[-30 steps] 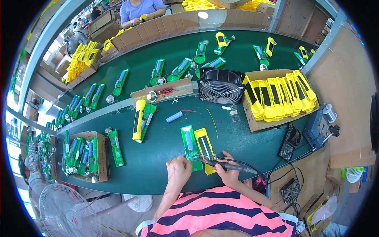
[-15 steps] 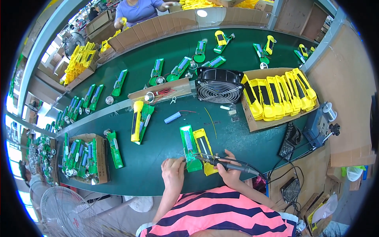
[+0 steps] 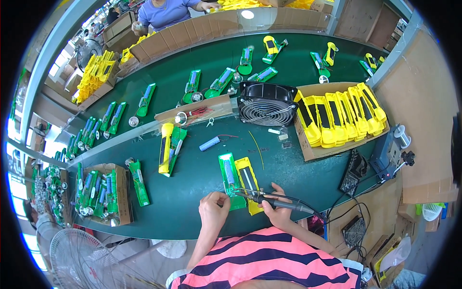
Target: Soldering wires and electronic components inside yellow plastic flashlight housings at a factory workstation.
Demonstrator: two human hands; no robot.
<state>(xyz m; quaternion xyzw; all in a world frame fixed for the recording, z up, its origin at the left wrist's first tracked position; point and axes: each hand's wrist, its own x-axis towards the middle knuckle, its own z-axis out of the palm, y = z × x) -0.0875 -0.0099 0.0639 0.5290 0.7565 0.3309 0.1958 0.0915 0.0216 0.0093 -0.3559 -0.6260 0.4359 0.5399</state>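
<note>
My right hand point(image 3: 277, 208) grips a soldering iron point(image 3: 284, 203) with a black handle, its thin tip over the lower part of an open green flashlight half point(image 3: 228, 168). A blue cylindrical battery point(image 3: 229, 172) lies inside that green half. At the half's lower left edge, my left hand point(image 3: 211, 211) is pinched closed; whatever its fingertips hold is too small to tell. Touching the green half on the right lies a yellow flashlight shell point(image 3: 247, 179) with pale strips along it. Beyond them rests a loose blue battery point(image 3: 210, 143) with a red wire.
Yellow shells fill a cardboard box point(image 3: 308, 153) at right, beside a black fan point(image 3: 266, 103) and a soldering station point(image 3: 385, 156). Green halves fill another box point(image 3: 126, 200) at left. A yellow-and-green flashlight point(image 3: 166, 149) lies mid-table. Across the bench sits a person point(image 3: 166, 14).
My left hand has shifted slightly right and its fingers are curled more tightly. The iron stays over the green half. The person opposite has moved a hand left.
</note>
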